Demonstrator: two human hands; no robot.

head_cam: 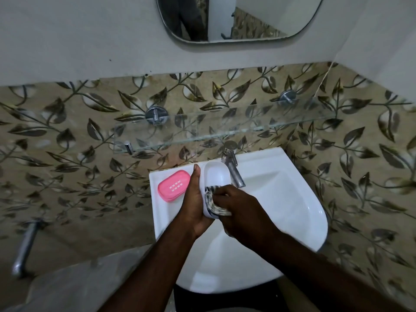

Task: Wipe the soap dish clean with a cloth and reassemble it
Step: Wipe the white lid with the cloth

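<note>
My left hand (195, 201) grips the white oval base of the soap dish (217, 175) from its left side, thumb up along the rim, and holds it over the sink. My right hand (234, 208) holds a bunched striped cloth (212, 202) and presses it into the near end of the white base. The pink slotted insert of the soap dish (173, 185) lies apart on the left ledge of the sink, top side up.
The white wash basin (281, 199) is below the hands, with a chrome tap (233, 170) just right of the dish. A glass shelf (225, 129) on chrome brackets hangs above it. A mirror (238, 19) is on the wall. A chrome pipe (24, 246) sticks out at lower left.
</note>
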